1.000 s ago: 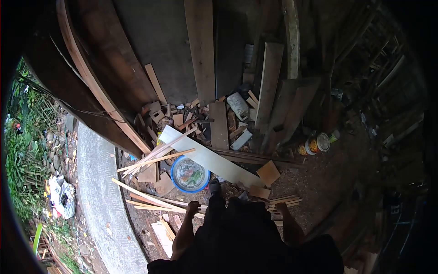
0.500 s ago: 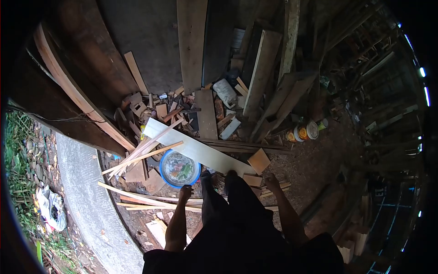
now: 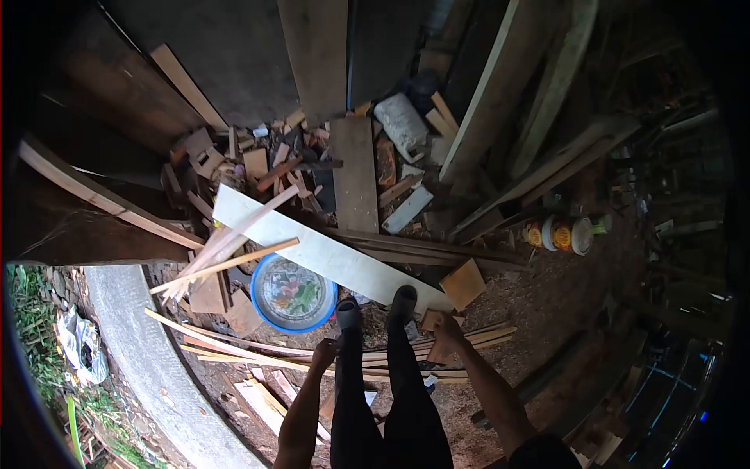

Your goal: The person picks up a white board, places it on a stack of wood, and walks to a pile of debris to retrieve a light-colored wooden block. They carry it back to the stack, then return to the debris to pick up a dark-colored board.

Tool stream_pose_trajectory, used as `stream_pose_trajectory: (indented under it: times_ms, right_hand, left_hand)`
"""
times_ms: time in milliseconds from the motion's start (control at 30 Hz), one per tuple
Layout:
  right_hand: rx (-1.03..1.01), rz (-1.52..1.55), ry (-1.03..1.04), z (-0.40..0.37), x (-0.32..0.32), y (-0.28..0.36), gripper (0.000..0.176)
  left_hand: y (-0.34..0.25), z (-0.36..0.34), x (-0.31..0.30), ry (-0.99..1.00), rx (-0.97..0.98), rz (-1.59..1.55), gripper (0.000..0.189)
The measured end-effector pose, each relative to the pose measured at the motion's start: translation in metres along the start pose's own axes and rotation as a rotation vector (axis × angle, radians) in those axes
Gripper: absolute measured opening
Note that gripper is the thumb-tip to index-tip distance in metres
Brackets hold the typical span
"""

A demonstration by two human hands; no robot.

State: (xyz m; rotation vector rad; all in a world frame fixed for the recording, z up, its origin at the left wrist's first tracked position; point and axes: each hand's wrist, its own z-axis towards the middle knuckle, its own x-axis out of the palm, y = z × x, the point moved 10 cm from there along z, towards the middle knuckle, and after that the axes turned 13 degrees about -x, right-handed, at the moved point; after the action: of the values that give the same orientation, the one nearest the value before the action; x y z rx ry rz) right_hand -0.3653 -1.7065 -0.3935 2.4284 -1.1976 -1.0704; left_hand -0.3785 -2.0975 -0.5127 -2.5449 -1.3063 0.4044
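Observation:
I stand over a littered dirt floor with both arms hanging at my sides. My left hand (image 3: 323, 353) is loosely curled and holds nothing; it hangs above long thin wood strips (image 3: 234, 349), just right of a blue-rimmed bowl (image 3: 297, 327). My right hand (image 3: 447, 331) hangs with relaxed fingers over small wood offcuts and a bundle of strips (image 3: 484, 338), and holds nothing. My dark shoes (image 3: 348, 313) stand at the edge of a long white board (image 3: 312, 248) that lies diagonally across the floor.
Planks and beams (image 3: 500, 102) lean on the wall ahead, over a heap of scrap blocks (image 3: 266, 168). Paint cans (image 3: 558, 234) lie at the right near a square plywood piece (image 3: 462, 284). A concrete curb (image 3: 148, 359) runs at the left, a white bag (image 3: 78, 345) beyond it.
My view has dipped and closed in on the wood pile. My feet have stepped up to the white board. Both hands still hang empty, the right one now lower, near the offcuts.

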Motion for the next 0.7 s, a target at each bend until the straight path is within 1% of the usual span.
stream_pose_trajectory:
  times_ms: [33,67,100,133,167,200,233,267,300,333,367,400,433,467,500,533,567,600,633,667,700]
  right_hand:
    - [-0.046,-0.041,0.039,0.029,0.001,0.001,0.035]
    - [-0.053,-0.097,0.01,0.066,0.009,-0.025,0.034]
    - [-0.059,-0.151,-0.016,0.1,0.02,-0.053,0.032]
    - [-0.11,-0.14,-0.116,0.132,0.018,-0.07,0.031]
    - [-0.164,-0.13,-0.213,0.166,0.016,-0.085,0.03]
    - [-0.169,-0.1,-0.218,0.201,0.012,-0.093,0.027]
    - [-0.326,-0.25,-0.346,0.236,0.007,-0.098,0.027]
    - [-0.347,-0.268,-0.308,0.269,-0.001,-0.098,0.027]
    - [-0.385,-0.211,-0.465,0.29,-0.015,-0.103,0.025]
    - [-0.371,-0.225,-0.411,0.309,-0.027,-0.092,0.027]
    - [-0.365,-0.243,-0.366,0.33,-0.042,-0.078,0.029]
    - [-0.386,-0.291,-0.405,0.354,-0.047,-0.084,0.028]
    - [-0.412,-0.343,-0.448,0.378,-0.055,-0.088,0.027]
    - [-0.431,-0.336,-0.447,0.397,-0.061,-0.088,0.027]
    - [-0.449,-0.33,-0.446,0.413,-0.066,-0.089,0.026]
    - [-0.449,-0.336,-0.442,0.43,-0.068,-0.095,0.026]
    - [-0.422,-0.367,-0.461,0.447,-0.071,-0.102,0.029]
    - [-0.396,-0.399,-0.482,0.457,-0.075,-0.104,0.033]
    - [-0.402,-0.401,-0.481,0.465,-0.079,-0.105,0.033]
    - [-0.339,-0.513,-0.414,0.473,-0.081,-0.103,0.037]
    - [-0.278,-0.621,-0.346,0.482,-0.079,-0.104,0.041]
  left_hand:
    - [0.0,0.015,0.01,0.047,-0.113,-0.089,0.028]
    - [0.009,0.053,0.018,-0.02,-0.124,0.061,0.03]
    - [-0.018,0.077,0.035,-0.034,0.316,0.18,0.026]
    - [-0.041,0.095,0.04,-0.189,0.298,0.305,0.019]
    - [-0.073,0.116,0.054,-0.14,0.251,0.299,0.017]
    - [-0.117,0.132,0.065,-0.21,0.309,0.362,0.017]
    - [-0.12,0.18,0.084,-0.199,0.246,0.393,0.018]
    - [-0.173,0.177,0.087,-0.282,0.314,0.226,0.018]
    - [-0.199,0.205,0.102,-0.304,0.413,0.218,0.017]
    - [-0.23,0.226,0.117,-0.342,0.642,0.172,0.017]
    - [-0.262,0.238,0.131,-0.43,0.823,0.212,0.013]
    - [-0.277,0.273,0.148,-0.376,0.672,0.303,0.013]
    - [-0.287,0.302,0.16,-0.358,0.639,0.24,0.021]
    - [-0.295,0.329,0.172,-0.339,0.608,0.179,0.033]
    - [-0.295,0.364,0.191,-0.337,0.604,0.174,0.033]
    - [-0.287,0.4,0.202,-0.631,0.547,0.412,0.042]
    - [-0.285,0.417,0.21,-0.925,0.472,0.651,0.051]
    - [-0.299,0.408,0.213,-0.928,0.47,0.647,0.051]
    - [-0.293,0.413,0.201,-0.852,0.193,0.482,0.057]
    - [-0.282,0.411,0.191,-0.765,-0.076,0.317,0.064]
    - [-0.291,0.407,0.186,-0.773,-0.077,0.314,0.064]
